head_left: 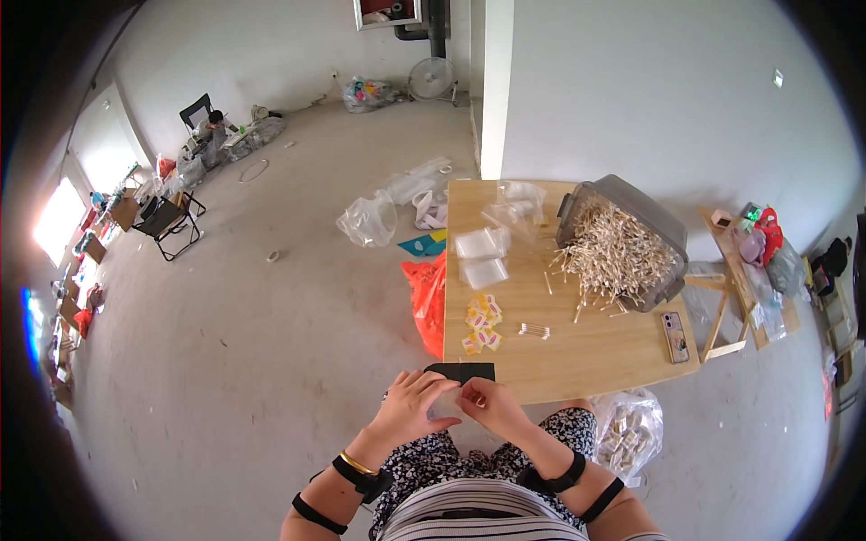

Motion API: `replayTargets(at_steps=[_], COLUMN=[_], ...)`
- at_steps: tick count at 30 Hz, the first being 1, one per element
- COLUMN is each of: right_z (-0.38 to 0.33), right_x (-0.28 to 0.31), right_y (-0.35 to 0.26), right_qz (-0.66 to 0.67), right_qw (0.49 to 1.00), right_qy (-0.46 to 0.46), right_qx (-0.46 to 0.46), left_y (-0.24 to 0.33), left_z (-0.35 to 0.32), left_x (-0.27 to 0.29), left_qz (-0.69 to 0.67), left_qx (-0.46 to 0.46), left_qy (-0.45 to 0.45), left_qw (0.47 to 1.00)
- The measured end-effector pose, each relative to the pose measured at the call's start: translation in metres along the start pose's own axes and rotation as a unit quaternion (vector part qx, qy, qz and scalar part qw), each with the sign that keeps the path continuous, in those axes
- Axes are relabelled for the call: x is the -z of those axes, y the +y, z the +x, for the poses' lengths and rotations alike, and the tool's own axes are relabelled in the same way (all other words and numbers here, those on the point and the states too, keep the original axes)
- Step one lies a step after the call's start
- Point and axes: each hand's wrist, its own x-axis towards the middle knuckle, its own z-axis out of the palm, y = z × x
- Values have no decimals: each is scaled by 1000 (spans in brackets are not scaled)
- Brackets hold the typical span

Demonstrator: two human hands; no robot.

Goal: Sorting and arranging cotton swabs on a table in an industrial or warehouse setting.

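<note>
At the table's near edge, my left hand (417,408) curves its fingers and thumb around what looks like a small clear plastic bag (444,405). Close against it, my right hand (492,408) is closed in a pinch, and what sits in its fingertips is too small to make out. Just beyond both hands lies a flat black object (473,371). Yellow and white printed paper slips (483,313) lie in a loose group farther up the table. To their right is a little row of cotton swabs (534,331).
On the wooden table (577,370), a tipped grey bin (645,203) spills a heap of cotton swabs (618,252). Stacks of clear bags (483,243) lie left, a phone (675,337) right. A red bag (428,302) hangs at the left edge; a filled clear bag (630,433) sits below.
</note>
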Motion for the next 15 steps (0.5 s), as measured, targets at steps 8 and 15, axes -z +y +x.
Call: replayTargets(at_steps=[8, 15], right_z=[3, 13], right_x=[2, -8], right_y=[14, 30], right_qz=[42, 44], right_qw=[998, 999], right_qy=[6, 12], right_qx=[-42, -26], left_y=[-2, -12], left_z=[-7, -8], left_x=[-2, -13], left_qz=[20, 21], left_qx=[19, 29], left_qy=[5, 4], left_qw=[1000, 999])
